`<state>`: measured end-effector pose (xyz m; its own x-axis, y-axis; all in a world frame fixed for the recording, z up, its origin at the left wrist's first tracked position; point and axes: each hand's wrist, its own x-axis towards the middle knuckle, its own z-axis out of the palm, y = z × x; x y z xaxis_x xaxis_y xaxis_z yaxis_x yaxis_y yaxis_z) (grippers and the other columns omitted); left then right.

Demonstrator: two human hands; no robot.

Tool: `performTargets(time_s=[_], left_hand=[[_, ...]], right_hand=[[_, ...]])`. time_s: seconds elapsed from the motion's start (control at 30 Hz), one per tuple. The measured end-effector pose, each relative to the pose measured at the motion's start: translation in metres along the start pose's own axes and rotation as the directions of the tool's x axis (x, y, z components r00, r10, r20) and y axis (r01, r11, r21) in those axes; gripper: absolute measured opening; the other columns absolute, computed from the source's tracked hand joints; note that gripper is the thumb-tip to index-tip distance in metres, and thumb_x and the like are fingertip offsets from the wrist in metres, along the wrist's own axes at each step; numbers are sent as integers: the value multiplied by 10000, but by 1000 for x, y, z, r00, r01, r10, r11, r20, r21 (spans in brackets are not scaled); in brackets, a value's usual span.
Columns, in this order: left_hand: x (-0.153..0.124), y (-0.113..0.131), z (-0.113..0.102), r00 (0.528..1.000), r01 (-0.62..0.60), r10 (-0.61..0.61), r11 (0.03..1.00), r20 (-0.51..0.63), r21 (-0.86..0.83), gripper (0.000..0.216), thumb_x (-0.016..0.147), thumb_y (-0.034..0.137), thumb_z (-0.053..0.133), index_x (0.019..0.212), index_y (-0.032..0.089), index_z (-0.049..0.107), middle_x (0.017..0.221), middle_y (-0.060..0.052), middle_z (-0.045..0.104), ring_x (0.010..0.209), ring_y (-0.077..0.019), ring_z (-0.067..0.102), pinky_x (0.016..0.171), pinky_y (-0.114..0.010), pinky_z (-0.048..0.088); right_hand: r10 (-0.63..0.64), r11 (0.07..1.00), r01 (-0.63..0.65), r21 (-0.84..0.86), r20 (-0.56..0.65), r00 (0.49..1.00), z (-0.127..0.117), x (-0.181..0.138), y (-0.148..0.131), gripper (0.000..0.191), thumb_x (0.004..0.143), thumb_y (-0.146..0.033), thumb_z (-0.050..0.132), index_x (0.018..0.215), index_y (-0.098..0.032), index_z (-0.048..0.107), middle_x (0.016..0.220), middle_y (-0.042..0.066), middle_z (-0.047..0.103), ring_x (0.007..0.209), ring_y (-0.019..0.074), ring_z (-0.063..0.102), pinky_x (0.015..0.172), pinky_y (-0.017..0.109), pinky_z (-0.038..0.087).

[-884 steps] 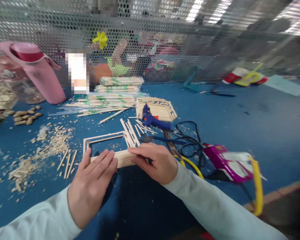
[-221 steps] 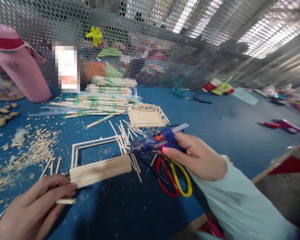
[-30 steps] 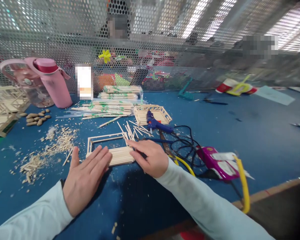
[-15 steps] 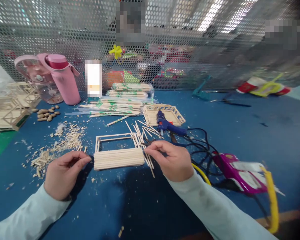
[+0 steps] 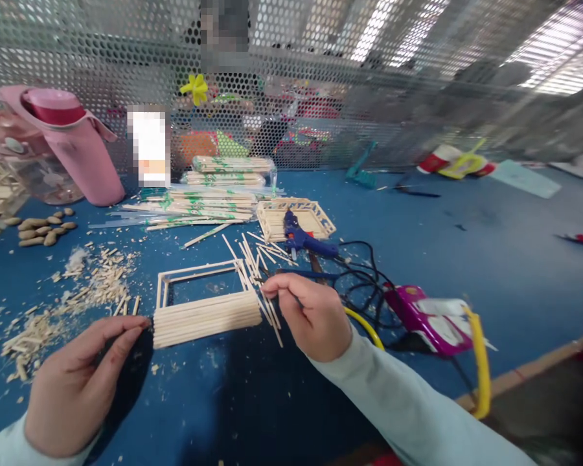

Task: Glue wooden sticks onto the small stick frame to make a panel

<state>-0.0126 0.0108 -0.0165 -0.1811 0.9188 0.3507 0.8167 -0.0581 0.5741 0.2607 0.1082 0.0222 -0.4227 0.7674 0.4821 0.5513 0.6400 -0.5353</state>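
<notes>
A panel of wooden sticks laid side by side covers the near part of a rectangular stick frame. Just off the panel's left end, my left hand is closed, thumb and forefinger pinched together; whether anything tiny is between them I cannot make out. Beyond the right end, my right hand has its thumb and forefinger slightly apart, with nothing visible held. Its fingertips are over loose sticks. A blue glue gun lies past that hand, against a small stick tray.
Wood scraps and peanuts lie on the left, below a pink bottle. Bagged sticks are stacked at the back. Black cables run toward a purple-and-white device. A perforated metal screen borders the table.
The view has swung right, so everything appears further left. My right thumb and forefinger have parted a little. My left hand keeps its pinch by the panel's left end.
</notes>
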Motion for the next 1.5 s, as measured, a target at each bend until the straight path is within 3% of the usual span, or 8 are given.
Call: performTargets(time_s=[0.1, 0.2, 0.53, 0.77, 1.07, 1.27, 1.37, 1.5], left_hand=[[-12, 6, 4, 997, -74, 75, 996, -3, 52, 358, 844, 366, 469, 1188, 293, 534, 1163, -15, 629, 1037, -203, 605, 902, -318, 487], [-24, 14, 12, 986, -167, 166, 983, 12, 75, 552, 856, 273, 460, 1384, 242, 302, 1298, -51, 540, 1251, -225, 432, 1107, -423, 239], [-34, 29, 16, 978, -171, 162, 983, 133, 60, 709, 851, 177, 440, 1443, 178, 50, 1428, -89, 371, 1333, -224, 281, 1130, -418, 129], [-27, 36, 13, 980, -185, 180, 981, 89, 60, 614, 868, 183, 393, 1429, 136, 148, 1402, -60, 425, 1323, -128, 302, 1122, -245, 105], [-20, 33, 19, 974, -221, 226, 966, -26, 137, 478, 844, 222, 448, 1315, 208, 372, 1415, -125, 335, 1299, -270, 318, 1076, -438, 225], [-11, 22, 5, 943, -277, 286, 958, -171, 74, 324, 819, 199, 502, 1143, 208, 500, 1140, -107, 535, 1085, -228, 511, 937, -336, 383], [-6, 14, -4, 953, -233, 239, 971, -186, 53, 204, 805, 279, 547, 1005, 244, 563, 859, -11, 610, 773, -147, 596, 748, -229, 453], [2, 14, -8, 987, -50, 56, 998, -148, 44, 203, 810, 428, 501, 833, 268, 623, 807, 20, 667, 710, -148, 621, 674, -230, 465]], right_hand=[[49, 998, -51, -42, -57, 997, 2, -4, -4, 177, 814, -98, 409, 858, -198, 549, 789, 33, 683, 714, 142, 657, 662, 233, 505], [22, 996, -28, -81, -67, 998, 6, -9, -7, 179, 805, -101, 457, 928, -204, 539, 875, 47, 695, 792, 158, 669, 707, 245, 521], [-27, 989, 15, -147, -79, 996, 10, -12, -9, 163, 819, -110, 496, 936, -201, 562, 888, 53, 695, 798, 167, 678, 771, 267, 543], [-53, 991, 49, -123, -29, 998, 11, -10, -6, 169, 831, -85, 470, 918, -196, 563, 897, 38, 693, 798, 134, 673, 749, 221, 526], [108, 971, -125, -206, -92, 990, -5, 3, 6, 36, 757, -162, 528, 745, -195, 518, 653, -16, 583, 548, 98, 551, 543, 198, 431], [302, 884, -111, -455, 373, 877, 7, -1, 13, 133, 727, -307, 626, 754, -190, 570, 744, 16, 598, 711, 159, 569, 594, 245, 366], [368, 846, -85, -526, 462, 807, 11, 0, 9, 134, 813, -301, 538, 821, -188, 608, 858, 57, 622, 826, 187, 592, 644, 254, 380], [412, 795, -59, -604, 466, 783, 11, 4, -2, 195, 840, -246, 456, 819, -176, 637, 869, 93, 655, 825, 213, 621, 637, 270, 398]])
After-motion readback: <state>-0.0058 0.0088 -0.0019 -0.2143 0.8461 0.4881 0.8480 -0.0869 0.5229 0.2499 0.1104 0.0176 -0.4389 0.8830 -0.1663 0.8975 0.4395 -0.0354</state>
